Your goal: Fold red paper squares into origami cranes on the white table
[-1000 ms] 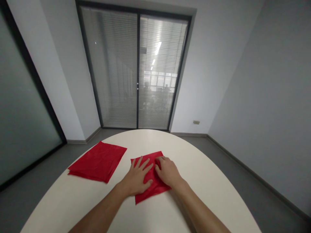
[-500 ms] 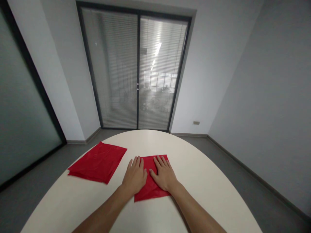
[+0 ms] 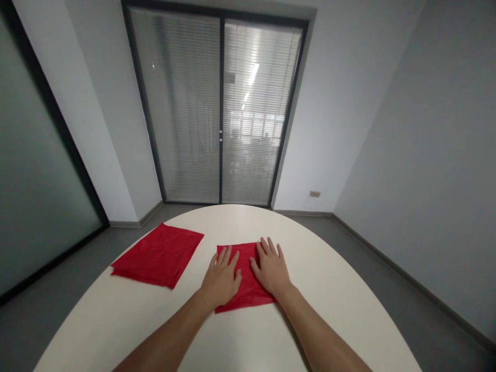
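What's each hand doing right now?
Left hand: open, on the left side of the rightmost red cloth.
Right hand: open, on that cloth's right side.

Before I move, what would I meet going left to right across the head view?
Frosted panel → red cloth pile → left hand → right hand → wall plate. Both hands lie on a second red cloth.

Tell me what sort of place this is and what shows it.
Probably an office or meeting room, judging by the pale curved-edge table, the dark-framed glass panes with blinds, and the frosted-looking panel at left.
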A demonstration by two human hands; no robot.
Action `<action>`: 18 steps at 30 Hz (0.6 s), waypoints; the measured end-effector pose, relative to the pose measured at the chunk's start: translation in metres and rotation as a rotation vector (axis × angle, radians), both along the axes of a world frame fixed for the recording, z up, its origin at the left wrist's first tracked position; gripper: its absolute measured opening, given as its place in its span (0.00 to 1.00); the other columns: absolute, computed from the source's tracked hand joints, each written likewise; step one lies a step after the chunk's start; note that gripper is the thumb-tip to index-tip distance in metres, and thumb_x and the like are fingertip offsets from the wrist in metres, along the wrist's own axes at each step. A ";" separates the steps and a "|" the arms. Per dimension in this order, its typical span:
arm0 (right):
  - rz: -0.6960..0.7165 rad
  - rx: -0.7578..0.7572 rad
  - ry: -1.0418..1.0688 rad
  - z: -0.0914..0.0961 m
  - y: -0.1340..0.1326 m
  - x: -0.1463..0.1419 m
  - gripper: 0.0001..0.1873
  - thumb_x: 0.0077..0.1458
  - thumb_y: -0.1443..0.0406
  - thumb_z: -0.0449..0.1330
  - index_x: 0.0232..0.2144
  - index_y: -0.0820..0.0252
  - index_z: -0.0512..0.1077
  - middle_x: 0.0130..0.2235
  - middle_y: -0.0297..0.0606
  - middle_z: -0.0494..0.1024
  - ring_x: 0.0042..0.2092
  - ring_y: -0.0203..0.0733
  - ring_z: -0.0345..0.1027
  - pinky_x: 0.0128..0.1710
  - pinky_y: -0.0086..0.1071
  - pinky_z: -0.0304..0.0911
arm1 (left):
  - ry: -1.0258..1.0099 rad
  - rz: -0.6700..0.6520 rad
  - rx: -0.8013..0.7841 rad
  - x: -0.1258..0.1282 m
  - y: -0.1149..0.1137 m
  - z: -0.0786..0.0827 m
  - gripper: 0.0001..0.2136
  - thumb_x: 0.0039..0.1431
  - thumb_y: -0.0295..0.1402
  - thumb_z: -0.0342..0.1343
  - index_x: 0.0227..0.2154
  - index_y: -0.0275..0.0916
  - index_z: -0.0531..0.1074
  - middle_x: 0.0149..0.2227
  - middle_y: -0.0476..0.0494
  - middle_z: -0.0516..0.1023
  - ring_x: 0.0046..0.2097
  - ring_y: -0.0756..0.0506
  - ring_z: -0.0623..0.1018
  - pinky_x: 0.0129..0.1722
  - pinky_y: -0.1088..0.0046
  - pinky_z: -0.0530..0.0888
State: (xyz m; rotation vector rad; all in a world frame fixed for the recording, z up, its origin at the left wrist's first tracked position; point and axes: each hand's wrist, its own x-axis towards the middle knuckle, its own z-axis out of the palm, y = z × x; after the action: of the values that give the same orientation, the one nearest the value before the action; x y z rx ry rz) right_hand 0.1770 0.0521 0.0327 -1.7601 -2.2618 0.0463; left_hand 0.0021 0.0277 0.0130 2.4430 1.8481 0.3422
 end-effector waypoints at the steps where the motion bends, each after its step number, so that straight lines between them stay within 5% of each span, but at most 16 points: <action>1: 0.065 0.036 0.024 0.002 -0.004 -0.004 0.33 0.67 0.56 0.47 0.67 0.69 0.60 0.71 0.48 0.54 0.73 0.53 0.38 0.71 0.47 0.32 | 0.002 0.009 0.005 -0.001 0.001 -0.001 0.28 0.68 0.38 0.42 0.68 0.34 0.58 0.71 0.30 0.54 0.72 0.34 0.54 0.70 0.48 0.52; 6: 0.289 -0.154 0.102 0.001 -0.015 -0.018 0.33 0.69 0.53 0.43 0.70 0.62 0.55 0.72 0.42 0.52 0.73 0.50 0.41 0.71 0.46 0.39 | 0.022 0.080 -0.014 -0.011 0.008 -0.002 0.27 0.69 0.37 0.39 0.68 0.33 0.59 0.71 0.30 0.54 0.72 0.34 0.53 0.69 0.46 0.50; 18: 0.190 -0.216 0.058 -0.005 -0.011 -0.012 0.43 0.63 0.42 0.48 0.71 0.60 0.52 0.73 0.42 0.48 0.74 0.57 0.34 0.71 0.48 0.34 | 0.014 0.253 0.029 -0.021 0.019 -0.006 0.29 0.68 0.40 0.40 0.66 0.28 0.59 0.70 0.27 0.55 0.71 0.34 0.56 0.69 0.46 0.50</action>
State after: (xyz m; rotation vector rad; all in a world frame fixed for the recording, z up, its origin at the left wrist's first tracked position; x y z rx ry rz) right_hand 0.1649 0.0408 0.0281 -1.6105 -2.4516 0.3878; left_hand -0.0187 0.0463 0.0074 2.2346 2.1779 0.3682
